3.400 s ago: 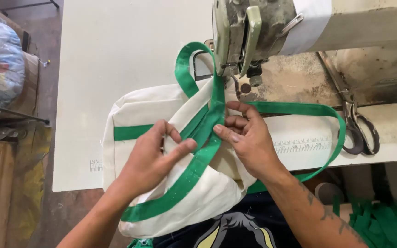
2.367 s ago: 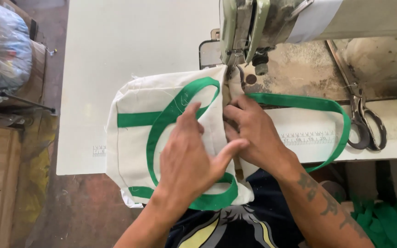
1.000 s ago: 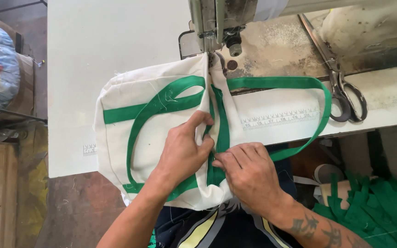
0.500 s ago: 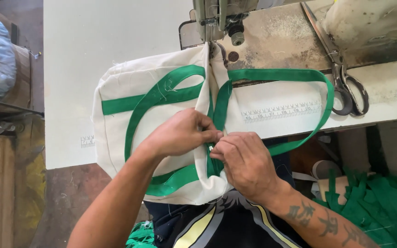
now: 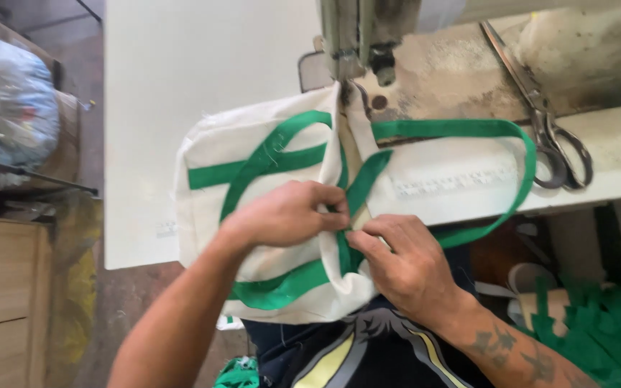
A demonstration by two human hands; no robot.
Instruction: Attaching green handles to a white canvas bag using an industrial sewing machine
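Under the left hand (image 5: 285, 215), the green strap (image 5: 357, 190) partly disappears.

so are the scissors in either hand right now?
No, the scissors lie on the machine table to the right, while the left hand and right hand both pinch the green strap on the bag.

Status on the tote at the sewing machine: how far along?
Done: a green band runs across the cream tote bag, and one green strap loop lies on it. In hand: the left hand and right hand pinch the green strap at the bag's edge, below the sewing machine. Left: the far strap loop hangs loose over the table edge.
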